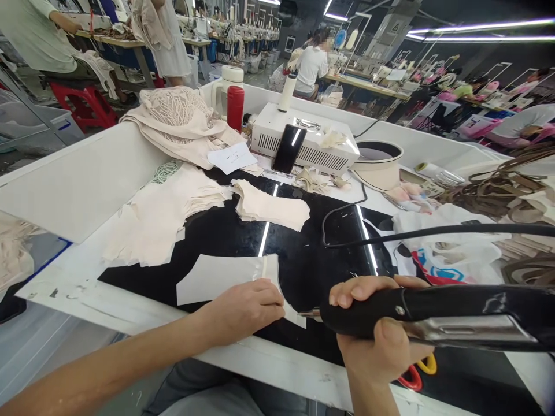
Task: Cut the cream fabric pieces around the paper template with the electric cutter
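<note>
My right hand [373, 329] is wrapped round a thick black handheld tool [459, 312] with a metal lever and a cord. The tool's thin metal tip points left, at the lower right corner of a pale, curved flat piece [217, 280]. On that piece rests my left hand [249, 309], fingers pressed together near its right edge; what they pinch, if anything, is hidden. A narrow cream strip runs up from those fingers. Beyond lie a small stack of cream fabric pieces [273, 207] and a larger stack [160, 216] to the left, on the black glossy surface [208, 231].
Behind stand a white metal box [303, 136], a phone [289, 148], a red bottle [235, 108] and a round container [377, 164]. Plastic bags [451, 242] lie at right, below a black cord. Scissor handles [410, 378] show near the front edge. Several people sit or stand farther off.
</note>
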Demonstrator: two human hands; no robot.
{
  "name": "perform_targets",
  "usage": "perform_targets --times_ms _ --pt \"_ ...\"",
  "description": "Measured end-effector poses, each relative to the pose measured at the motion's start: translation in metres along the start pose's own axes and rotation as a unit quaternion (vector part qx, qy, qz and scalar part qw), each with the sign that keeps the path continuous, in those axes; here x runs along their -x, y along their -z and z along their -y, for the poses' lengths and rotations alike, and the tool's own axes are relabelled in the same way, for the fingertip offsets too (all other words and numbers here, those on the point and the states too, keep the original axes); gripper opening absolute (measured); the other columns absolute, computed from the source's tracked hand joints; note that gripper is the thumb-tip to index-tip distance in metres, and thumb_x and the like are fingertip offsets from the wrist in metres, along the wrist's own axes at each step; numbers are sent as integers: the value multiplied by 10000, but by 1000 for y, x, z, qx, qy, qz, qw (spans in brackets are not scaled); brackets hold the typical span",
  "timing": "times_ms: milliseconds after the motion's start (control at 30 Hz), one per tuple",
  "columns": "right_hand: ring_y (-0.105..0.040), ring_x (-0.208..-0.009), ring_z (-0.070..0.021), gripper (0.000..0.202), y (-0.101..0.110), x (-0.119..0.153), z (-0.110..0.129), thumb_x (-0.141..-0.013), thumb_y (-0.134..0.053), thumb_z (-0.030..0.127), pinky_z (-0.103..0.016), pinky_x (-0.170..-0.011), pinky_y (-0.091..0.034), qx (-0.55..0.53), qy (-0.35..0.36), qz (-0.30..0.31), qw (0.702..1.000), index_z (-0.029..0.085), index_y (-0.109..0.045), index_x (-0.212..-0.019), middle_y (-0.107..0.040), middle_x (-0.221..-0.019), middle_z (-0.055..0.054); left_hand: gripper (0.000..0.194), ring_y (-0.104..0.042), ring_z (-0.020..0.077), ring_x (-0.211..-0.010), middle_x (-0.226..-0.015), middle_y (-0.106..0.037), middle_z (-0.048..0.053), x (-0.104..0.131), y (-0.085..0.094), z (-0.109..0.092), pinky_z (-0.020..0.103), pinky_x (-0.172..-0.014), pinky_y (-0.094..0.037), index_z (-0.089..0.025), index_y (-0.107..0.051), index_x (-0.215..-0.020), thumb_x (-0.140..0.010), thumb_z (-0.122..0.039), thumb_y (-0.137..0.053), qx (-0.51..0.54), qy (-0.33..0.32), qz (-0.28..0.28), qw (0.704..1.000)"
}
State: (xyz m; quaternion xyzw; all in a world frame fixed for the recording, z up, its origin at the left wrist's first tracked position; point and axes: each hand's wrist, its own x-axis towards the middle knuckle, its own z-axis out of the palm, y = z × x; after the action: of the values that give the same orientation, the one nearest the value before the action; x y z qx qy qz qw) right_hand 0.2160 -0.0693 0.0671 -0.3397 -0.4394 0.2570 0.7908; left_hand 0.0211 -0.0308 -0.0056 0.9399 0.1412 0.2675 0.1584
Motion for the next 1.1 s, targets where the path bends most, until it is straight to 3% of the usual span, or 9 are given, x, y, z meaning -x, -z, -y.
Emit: perform_targets --times_ms 600,1100 --pt "-619 -575 -148 395 -14 12 1 -841 -872 352 -285 -495 -568 -31 -25 20 999 259 -655 -1157 -693 -774 50 214 -676 184 -1036 -1026 -720 66 -1 3 0 323 -1036 -573 -152 -696 -1063 -1087 -71 -500 12 6 9 1000" --pt "-599 -543 -150 390 -1 10 8 -815 -886 383 -292 -477 -552 -1 -19 -6 1000 274 -666 -1118 -681 -742 59 238 -683 189 -1061 -1069 -723 68 3 -1 1 354 -1061 -569 -156 -688 -1080 -1105 -79 -464 1 11 6 1000"
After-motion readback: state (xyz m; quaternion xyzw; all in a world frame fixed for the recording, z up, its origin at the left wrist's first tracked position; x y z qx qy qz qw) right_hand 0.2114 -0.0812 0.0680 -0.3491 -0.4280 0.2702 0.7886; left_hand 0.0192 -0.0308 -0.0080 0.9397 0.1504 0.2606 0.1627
